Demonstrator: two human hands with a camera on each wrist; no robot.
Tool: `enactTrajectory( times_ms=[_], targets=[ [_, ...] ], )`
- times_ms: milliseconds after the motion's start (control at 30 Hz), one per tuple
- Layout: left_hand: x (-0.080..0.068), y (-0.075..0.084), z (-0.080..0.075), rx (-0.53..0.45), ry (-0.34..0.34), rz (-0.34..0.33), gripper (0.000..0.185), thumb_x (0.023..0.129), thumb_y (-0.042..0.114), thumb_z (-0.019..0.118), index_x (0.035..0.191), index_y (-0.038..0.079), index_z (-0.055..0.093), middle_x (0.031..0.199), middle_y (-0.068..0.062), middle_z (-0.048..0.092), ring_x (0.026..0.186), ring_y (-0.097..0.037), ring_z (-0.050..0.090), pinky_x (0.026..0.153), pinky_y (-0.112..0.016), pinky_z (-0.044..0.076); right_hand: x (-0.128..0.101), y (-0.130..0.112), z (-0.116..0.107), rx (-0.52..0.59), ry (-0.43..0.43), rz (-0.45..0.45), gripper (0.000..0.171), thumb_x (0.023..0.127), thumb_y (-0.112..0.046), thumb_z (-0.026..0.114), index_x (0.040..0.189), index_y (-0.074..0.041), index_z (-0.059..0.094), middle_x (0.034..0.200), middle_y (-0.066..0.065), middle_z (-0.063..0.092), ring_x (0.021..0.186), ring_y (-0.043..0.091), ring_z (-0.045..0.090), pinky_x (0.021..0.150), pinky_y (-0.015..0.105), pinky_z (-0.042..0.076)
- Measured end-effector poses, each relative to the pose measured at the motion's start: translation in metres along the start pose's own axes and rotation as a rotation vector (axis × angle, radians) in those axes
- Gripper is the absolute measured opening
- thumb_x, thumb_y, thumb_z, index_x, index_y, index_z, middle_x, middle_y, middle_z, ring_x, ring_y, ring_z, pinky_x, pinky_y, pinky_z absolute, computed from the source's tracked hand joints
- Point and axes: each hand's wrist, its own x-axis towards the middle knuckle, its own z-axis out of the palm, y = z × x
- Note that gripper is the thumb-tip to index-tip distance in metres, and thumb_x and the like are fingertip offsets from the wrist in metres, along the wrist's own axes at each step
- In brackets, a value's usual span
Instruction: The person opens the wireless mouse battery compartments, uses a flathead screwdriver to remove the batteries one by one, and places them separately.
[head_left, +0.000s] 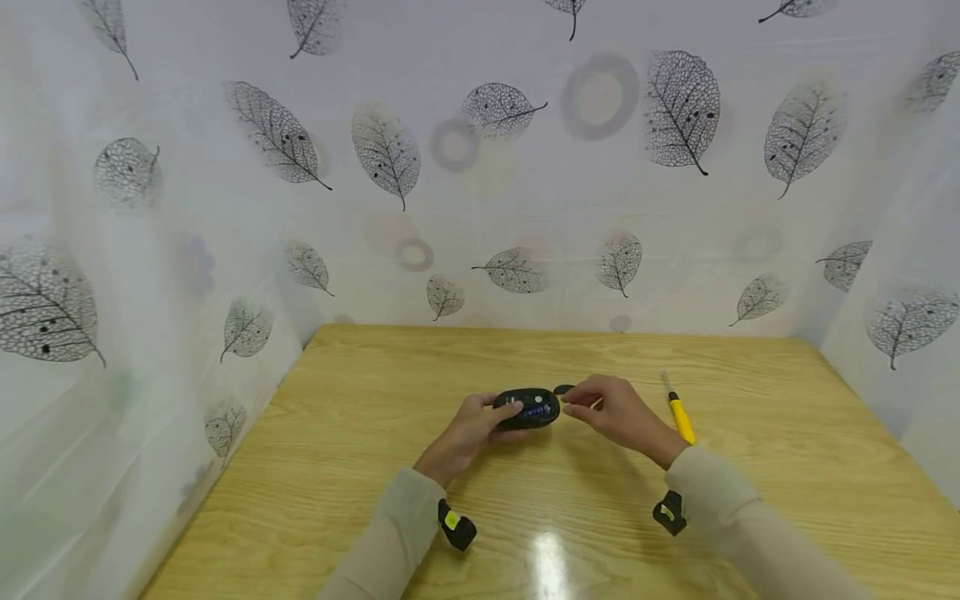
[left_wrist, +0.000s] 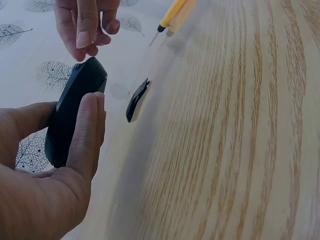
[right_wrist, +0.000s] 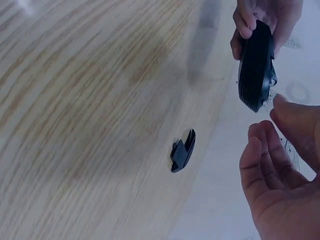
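My left hand (head_left: 468, 433) grips a black computer mouse (head_left: 530, 398) above the table, thumb across its upturned underside and fingers beneath. An open recess in that underside shows a bluish-purple battery (head_left: 537, 411). Just off the mouse's right end is my right hand (head_left: 618, 412), thumb and fingers loosely bent, with a gap between them and nothing seen held in the right wrist view. A small black cover (right_wrist: 184, 151) with a tab lies on the table beyond the mouse, partly behind the right fingers in the head view.
A yellow-handled screwdriver (head_left: 681, 421) lies on the wooden table (head_left: 390, 358) to the right of the right hand, its tip pointing away. Pale curtains (head_left: 525, 192) printed with leaves hang behind the table and along both sides.
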Motion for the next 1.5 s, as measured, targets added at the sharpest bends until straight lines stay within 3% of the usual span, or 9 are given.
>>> enactTrajectory(
  times_ms=[433,1067,1500],
  targets=[
    [-0.002,0.001,0.002,0.023,-0.017,0.002,0.063,0.099,0.016,0.068,0.148,-0.01,0.037,0.137,-0.029,0.052,0.106,-0.031,0.069,0.093,-0.037,0.058,0.009,-0.002,0.022,0.012,0.047,-0.048,0.019,0.089,-0.011,0.079,0.106,-0.003,0.079,0.093,0.002,0.064,0.069,0.011,0.052,0.058,0.025,0.05],
    [0.0,0.001,0.006,0.047,-0.009,0.001,0.066,0.099,0.014,0.068,0.149,-0.011,0.035,0.133,-0.029,0.053,0.102,-0.031,0.071,0.089,-0.035,0.059,0.006,0.002,0.031,0.099,0.146,-0.06,0.009,0.085,-0.005,0.081,0.094,-0.006,0.082,0.088,-0.003,0.064,0.074,0.011,0.056,0.062,0.026,0.053],
    [0.0,0.002,0.008,0.082,0.013,0.001,0.067,0.099,0.014,0.068,0.15,-0.011,0.033,0.135,-0.03,0.052,0.101,-0.03,0.072,0.089,-0.036,0.06,0.005,0.004,0.032,0.083,0.161,-0.076,0.008,0.086,-0.004,0.08,0.092,-0.007,0.081,0.089,-0.002,0.063,0.072,0.011,0.054,0.061,0.025,0.051]
  ],
)
